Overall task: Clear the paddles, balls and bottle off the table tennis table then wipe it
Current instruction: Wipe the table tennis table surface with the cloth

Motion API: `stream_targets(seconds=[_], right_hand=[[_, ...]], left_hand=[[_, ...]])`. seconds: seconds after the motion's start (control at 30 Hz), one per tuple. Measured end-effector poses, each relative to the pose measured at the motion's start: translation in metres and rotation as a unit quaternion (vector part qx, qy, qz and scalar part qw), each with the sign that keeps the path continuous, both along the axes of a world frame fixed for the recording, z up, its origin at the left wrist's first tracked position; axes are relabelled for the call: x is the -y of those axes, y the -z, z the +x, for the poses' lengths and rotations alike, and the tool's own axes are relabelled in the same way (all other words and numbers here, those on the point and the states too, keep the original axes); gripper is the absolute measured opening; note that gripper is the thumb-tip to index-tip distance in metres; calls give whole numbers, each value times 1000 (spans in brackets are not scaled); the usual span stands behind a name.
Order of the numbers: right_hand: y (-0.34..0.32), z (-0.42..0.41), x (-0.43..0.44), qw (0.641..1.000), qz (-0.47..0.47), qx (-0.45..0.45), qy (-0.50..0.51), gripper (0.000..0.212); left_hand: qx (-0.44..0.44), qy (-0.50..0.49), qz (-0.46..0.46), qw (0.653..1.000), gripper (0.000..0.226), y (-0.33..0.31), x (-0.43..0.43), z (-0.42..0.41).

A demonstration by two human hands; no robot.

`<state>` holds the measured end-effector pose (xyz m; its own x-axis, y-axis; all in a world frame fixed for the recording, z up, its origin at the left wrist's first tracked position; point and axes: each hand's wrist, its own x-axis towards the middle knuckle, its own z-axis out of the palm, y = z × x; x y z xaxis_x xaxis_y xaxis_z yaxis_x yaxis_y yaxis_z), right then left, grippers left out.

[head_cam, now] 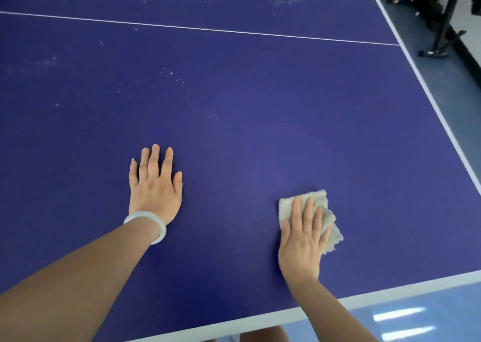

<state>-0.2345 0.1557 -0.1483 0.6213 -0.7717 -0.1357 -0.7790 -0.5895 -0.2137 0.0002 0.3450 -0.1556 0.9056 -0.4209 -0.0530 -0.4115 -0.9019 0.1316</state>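
The right hand (pixel 303 233) lies flat with straight fingers pressing a folded grey cloth (pixel 316 216) onto the blue table (pixel 247 112) near its front edge. The left hand (pixel 154 185), fingers spread, rests palm-down on the table, well apart from the cloth.

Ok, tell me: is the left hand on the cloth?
No, the left hand lies flat on the bare table tennis table; the right hand presses the grey cloth.

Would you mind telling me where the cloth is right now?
In the head view, the grey cloth lies lower right on the table tennis table, pressed under the right hand, near the near edge.
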Motion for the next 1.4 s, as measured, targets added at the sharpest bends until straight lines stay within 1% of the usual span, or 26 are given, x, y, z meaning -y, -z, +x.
stream_targets(seconds=[0.07,0.13,0.2,0.23,0.27,0.3,0.37,0.43,0.47,0.53,0.57,0.63,0.7,0.77,0.83,0.97,1.03,1.1,1.13,1.17,1.2,1.27,1.3,1.33,1.37,1.4], right_hand=[[2,22,-55,987,-25,-2,-159,57],[6,38,-94,950,-29,0,-312,59],[5,58,-89,923,-23,1,-385,58],[5,69,-71,920,-43,-6,-391,57],[6,78,-47,927,-65,-18,-370,57],[5,86,-18,948,-56,-33,-311,56],[-2,95,41,991,6,-42,-126,55],[-9,96,66,998,43,-39,-12,56],[-10,96,60,998,46,-42,4,57],[-5,97,21,998,24,-44,-47,57],[-2,96,-6,993,10,-39,-113,56],[3,96,-49,963,-17,-32,-268,56],[4,108,-57,936,-26,-35,-350,56],[5,126,-41,927,-38,-47,-371,57],[7,145,-15,930,-37,-49,-362,55],[3,186,30,968,-6,-73,-239,55],[-1,203,34,983,16,-71,-169,54],[-4,215,20,986,23,-70,-147,55],[-3,218,7,982,18,-60,-178,55],[0,218,-9,970,9,-42,-239,56],[1,215,-26,947,-4,-21,-320,56],[6,208,-42,886,-11,16,-463,55],[6,209,-38,867,-3,20,-499,54],[6,215,-27,859,-6,13,-511,54],[8,222,-9,859,-32,3,-511,54],[11,231,14,875,-47,-2,-482,56]], left_hand=[[-2,4,0,1000,60,1,-1,0],[-4,6,7,1000,61,0,-2,1],[0,8,12,1000,62,1,-3,1],[0,8,12,1000,62,1,-3,2],[-2,7,13,1000,62,2,-4,2],[-3,8,15,1000,62,3,-4,2],[-1,8,18,1000,61,4,-4,2],[-1,3,17,1000,60,5,-2,3],[0,3,20,1000,61,5,-2,3],[-2,5,29,1000,62,5,-2,3],[-4,5,31,1000,63,4,-2,3],[-8,5,29,1000,63,3,-3,4],[-17,4,28,999,62,2,-3,3],[-24,5,24,999,61,0,-3,4],[-32,12,17,999,60,-2,-4,7],[-4,30,-19,999,56,-11,-17,36],[7,-40,-16,999,58,-10,-32,65],[-22,-130,-7,991,63,-6,-42,89],[-29,-156,-1,987,65,-3,-43,96],[-26,-167,2,986,66,0,-42,99],[-20,-170,4,985,66,2,-40,100],[-6,-172,6,985,68,4,-37,98],[-2,-174,3,985,70,5,-37,97],[0,-176,-2,984,70,5,-37,97],[1,-178,-5,984,70,6,-38,99],[1,-179,-1,984,69,6,-38,99]])
